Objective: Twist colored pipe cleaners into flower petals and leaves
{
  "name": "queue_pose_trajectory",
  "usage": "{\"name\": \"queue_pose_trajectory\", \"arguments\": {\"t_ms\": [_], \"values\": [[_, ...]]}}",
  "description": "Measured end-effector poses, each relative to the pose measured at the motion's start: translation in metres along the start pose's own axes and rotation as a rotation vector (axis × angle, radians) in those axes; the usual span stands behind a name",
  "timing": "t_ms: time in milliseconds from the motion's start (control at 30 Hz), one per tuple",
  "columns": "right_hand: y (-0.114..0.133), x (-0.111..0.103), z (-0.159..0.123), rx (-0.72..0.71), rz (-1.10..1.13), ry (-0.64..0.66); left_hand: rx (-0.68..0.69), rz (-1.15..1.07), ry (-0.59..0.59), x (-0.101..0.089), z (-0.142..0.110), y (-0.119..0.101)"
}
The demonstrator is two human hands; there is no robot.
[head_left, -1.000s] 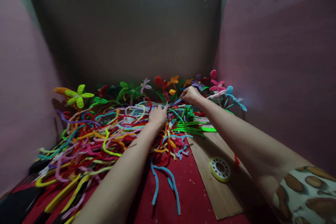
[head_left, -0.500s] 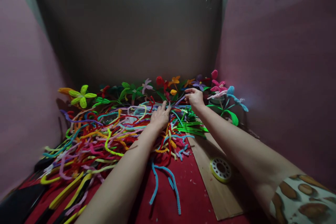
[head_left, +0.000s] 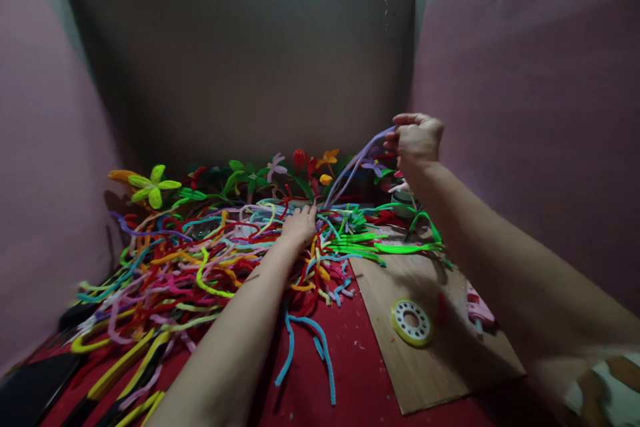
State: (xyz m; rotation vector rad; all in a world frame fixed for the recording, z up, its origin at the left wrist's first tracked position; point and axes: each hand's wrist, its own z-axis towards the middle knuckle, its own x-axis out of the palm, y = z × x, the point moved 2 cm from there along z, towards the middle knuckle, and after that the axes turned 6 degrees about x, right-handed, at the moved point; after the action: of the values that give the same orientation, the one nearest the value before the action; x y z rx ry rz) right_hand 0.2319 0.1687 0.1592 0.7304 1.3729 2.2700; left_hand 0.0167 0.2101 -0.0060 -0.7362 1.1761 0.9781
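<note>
My right hand is raised on the right, its fingers closed on the ends of a few lilac pipe cleaners. They slope down to the left, and their lower ends run into the pile beside my left hand. That hand lies on the pile of mixed-colour pipe cleaners with its fingers stretched forward. To the right of it is a bundle of green pipe cleaners. Loose light blue pipe cleaners rest on the red cloth.
A row of pipe-cleaner flowers stands along the back by the dark wall. On the right, a wooden board carries a tape roll and a pink tool. Yellow-and-black handles lie front left, near a black flat object.
My right hand has moved up and to the right, drawing the lilac pipe cleaners out of the pile. My left hand stays on the pile. The pink tool has come into view.
</note>
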Motion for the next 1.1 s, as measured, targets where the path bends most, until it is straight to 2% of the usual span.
{"name": "queue_pose_trajectory", "arguments": {"t_ms": [100,200,300,400,467,533,633,733,833,900,967,1033,1100], "values": [[0.043,-0.018,-0.01,-0.166,0.172,0.016,-0.014,-0.053,-0.02,-0.006,0.0,0.0],[0.06,-0.029,-0.032,-0.148,0.288,0.066,-0.034,-0.114,-0.098,-0.027,-0.003,-0.007],[0.042,-0.033,-0.058,0.079,0.428,0.076,-0.027,-0.178,-0.227,-0.055,-0.018,-0.025],[0.003,-0.033,-0.087,0.312,0.537,0.12,0.034,-0.337,-0.267,-0.077,-0.05,-0.047],[-0.027,-0.036,-0.106,0.437,0.535,0.108,0.133,-0.904,-0.309,-0.083,-0.077,-0.057],[-0.053,-0.041,-0.125,0.529,0.521,0.096,0.108,-1.263,-0.405,-0.085,-0.104,-0.058],[-0.078,-0.047,-0.148,0.611,0.505,0.134,-0.114,-1.543,-0.587,-0.08,-0.132,-0.047],[-0.087,-0.048,-0.162,0.652,0.515,0.205,-0.306,-1.706,-0.729,-0.076,-0.145,-0.036],[-0.085,-0.043,-0.17,0.71,0.648,0.26,-0.384,-1.841,-0.812,-0.075,-0.148,-0.031],[-0.081,-0.038,-0.177,0.747,0.719,0.369,-0.415,-1.927,-0.817,-0.071,-0.148,-0.032],[-0.079,-0.031,-0.188,0.752,0.695,0.567,-0.45,-1.981,-0.769,-0.064,-0.148,-0.035],[-0.079,-0.024,-0.2,0.755,0.655,0.71,-0.461,-1.998,-0.677,-0.056,-0.149,-0.04],[-0.081,-0.017,-0.208,0.758,0.628,0.777,-0.45,-1.99,-0.581,-0.049,-0.15,-0.045]]}}
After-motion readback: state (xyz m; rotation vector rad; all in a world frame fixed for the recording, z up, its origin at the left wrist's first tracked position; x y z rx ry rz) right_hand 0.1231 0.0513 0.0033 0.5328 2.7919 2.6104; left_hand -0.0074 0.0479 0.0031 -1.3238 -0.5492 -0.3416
